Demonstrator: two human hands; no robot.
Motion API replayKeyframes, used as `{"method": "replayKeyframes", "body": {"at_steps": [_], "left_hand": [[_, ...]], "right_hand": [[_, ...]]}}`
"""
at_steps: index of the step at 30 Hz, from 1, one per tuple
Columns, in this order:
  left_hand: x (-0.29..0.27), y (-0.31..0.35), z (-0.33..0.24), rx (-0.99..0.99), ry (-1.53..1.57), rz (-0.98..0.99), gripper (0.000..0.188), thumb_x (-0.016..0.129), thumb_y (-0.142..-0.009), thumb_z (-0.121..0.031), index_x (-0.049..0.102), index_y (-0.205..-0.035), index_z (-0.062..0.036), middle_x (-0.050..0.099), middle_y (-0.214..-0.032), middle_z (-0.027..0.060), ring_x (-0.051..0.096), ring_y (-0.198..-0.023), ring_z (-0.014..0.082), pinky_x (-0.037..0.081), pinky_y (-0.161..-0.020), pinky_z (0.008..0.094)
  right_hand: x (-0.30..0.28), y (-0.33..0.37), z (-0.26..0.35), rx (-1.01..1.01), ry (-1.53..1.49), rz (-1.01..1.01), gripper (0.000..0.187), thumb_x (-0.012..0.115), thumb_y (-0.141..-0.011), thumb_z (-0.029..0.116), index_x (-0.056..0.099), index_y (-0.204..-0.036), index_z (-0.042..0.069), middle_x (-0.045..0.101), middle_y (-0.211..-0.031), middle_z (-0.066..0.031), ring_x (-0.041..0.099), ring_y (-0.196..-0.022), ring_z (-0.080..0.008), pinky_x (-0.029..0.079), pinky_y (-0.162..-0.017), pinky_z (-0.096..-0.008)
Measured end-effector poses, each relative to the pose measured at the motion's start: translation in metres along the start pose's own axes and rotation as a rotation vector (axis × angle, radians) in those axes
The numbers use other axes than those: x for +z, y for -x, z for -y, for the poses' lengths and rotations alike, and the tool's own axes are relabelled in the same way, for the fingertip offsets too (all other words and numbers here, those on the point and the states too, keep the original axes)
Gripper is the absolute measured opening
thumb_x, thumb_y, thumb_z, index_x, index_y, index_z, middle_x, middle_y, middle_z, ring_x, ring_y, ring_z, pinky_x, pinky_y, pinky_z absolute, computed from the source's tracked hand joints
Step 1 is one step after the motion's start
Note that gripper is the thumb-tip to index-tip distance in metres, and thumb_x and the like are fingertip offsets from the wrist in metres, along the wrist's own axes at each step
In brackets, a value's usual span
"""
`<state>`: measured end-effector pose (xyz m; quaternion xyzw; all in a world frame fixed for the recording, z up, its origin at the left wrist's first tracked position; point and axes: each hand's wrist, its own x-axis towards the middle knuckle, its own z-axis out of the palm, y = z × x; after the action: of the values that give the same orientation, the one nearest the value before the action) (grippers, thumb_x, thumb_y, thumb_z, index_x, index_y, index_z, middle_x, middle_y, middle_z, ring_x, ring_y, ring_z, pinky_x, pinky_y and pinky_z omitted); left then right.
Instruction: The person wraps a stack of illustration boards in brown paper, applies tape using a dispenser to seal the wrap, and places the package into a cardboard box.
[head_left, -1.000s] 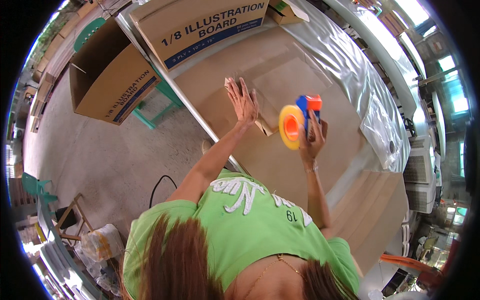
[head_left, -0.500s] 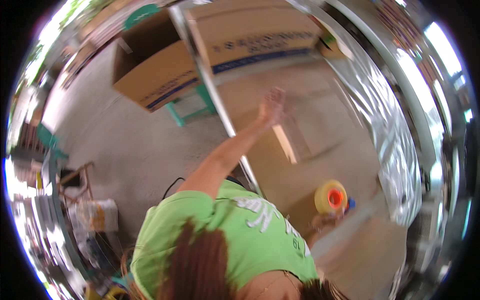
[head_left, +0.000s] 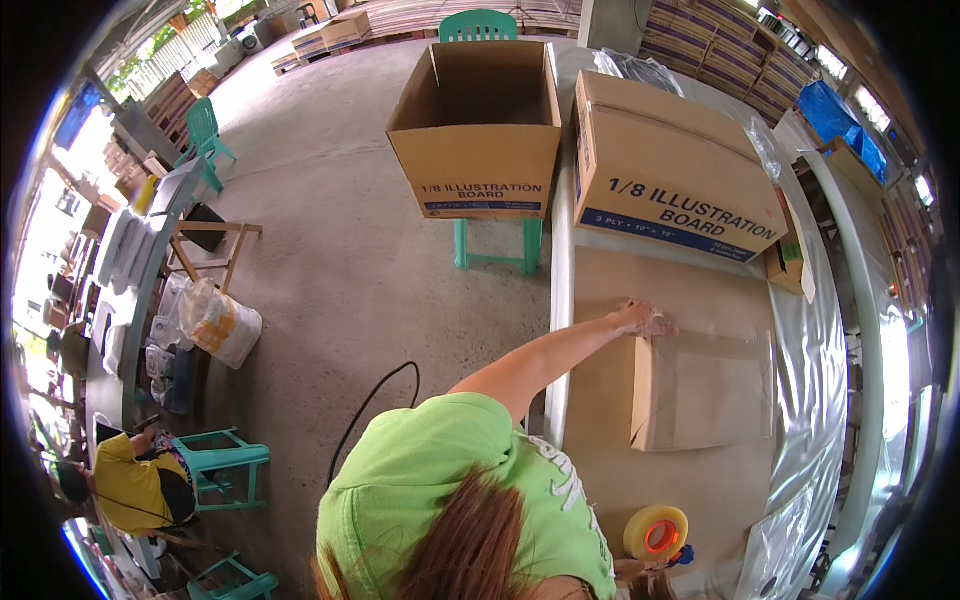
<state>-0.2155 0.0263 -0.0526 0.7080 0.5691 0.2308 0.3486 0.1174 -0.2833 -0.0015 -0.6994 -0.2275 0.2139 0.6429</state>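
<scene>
My left hand [head_left: 645, 318] reaches out over the work table and lies on the far left corner of a flat brown package [head_left: 700, 395] with a clear, shiny plastic covering. Its fingers look stretched out against that corner, though their tips are hard to make out. At the near side, my right hand [head_left: 630, 570] is closed on a tape dispenser [head_left: 657, 533] with a roll of clear yellowish tape on an orange core and a blue part at its side. Hair and my shoulder hide much of this hand.
Beyond the package stands a large printed carton [head_left: 680, 170]. Left of the table an open carton [head_left: 475, 165] rests on a green stool [head_left: 497, 245]. Crumpled clear plastic sheeting [head_left: 815, 370] runs along the table's right side. A person in yellow [head_left: 140, 485] sits at the lower left.
The view has turned and steadied, so the cartons appear farther right. My left hand has come onto the package's far left corner. The tape dispenser is still in my right hand.
</scene>
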Motion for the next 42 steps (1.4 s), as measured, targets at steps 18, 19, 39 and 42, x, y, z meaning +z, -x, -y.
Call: {"method": "replayKeyframes", "body": {"at_steps": [18, 19, 39, 42], "left_hand": [[0.041, -0.011, 0.068, 0.324, 0.042, 0.155, 0.067, 0.042, -0.094, -0.061, 0.048, -0.141, -0.0138, 0.047, -0.144, 0.014, 0.038, -0.137, 0.0328, 0.027, -0.112, 0.053], [0.051, -0.007, 0.101, 0.303, 0.243, 0.133, 0.068, 0.04, -0.096, -0.059, 0.045, -0.143, -0.0104, 0.046, -0.145, 0.0144, 0.039, -0.136, 0.0324, 0.027, -0.113, 0.0521], [0.02, -0.034, 0.042, 0.299, 0.169, 0.252, 0.061, 0.052, -0.093, -0.053, 0.056, -0.135, -0.009, 0.06, -0.131, 0.0132, 0.057, -0.122, 0.0259, 0.044, -0.103, 0.0422], [0.015, -0.029, 0.043, 0.245, 0.183, 0.237, 0.06, 0.054, -0.092, -0.053, 0.057, -0.133, -0.0092, 0.06, -0.131, 0.0129, 0.056, -0.123, 0.0251, 0.044, -0.103, 0.0414]], "right_hand": [[0.315, 0.007, 0.026, -0.101, 0.098, 0.642, 0.049, 0.052, -0.097, 0.034, 0.05, -0.134, 0.001, 0.056, -0.13, -0.0091, 0.054, -0.116, -0.0222, 0.044, -0.098, -0.035], [0.333, 0.021, 0.025, -0.09, 0.097, 0.722, 0.049, 0.052, -0.097, 0.034, 0.05, -0.134, 0.001, 0.056, -0.13, -0.009, 0.054, -0.116, -0.0222, 0.044, -0.099, -0.035], [0.335, -0.007, -0.002, 0.028, 0.094, 0.55, 0.053, 0.049, -0.097, 0.039, 0.047, -0.137, 0.004, 0.055, -0.132, -0.0077, 0.052, -0.121, -0.0222, 0.041, -0.102, -0.0355], [0.275, -0.01, -0.016, 0.109, 0.02, 0.392, 0.054, 0.048, -0.098, 0.04, 0.046, -0.138, 0.004, 0.055, -0.132, -0.0075, 0.051, -0.121, -0.0222, 0.041, -0.103, -0.0356]]}}
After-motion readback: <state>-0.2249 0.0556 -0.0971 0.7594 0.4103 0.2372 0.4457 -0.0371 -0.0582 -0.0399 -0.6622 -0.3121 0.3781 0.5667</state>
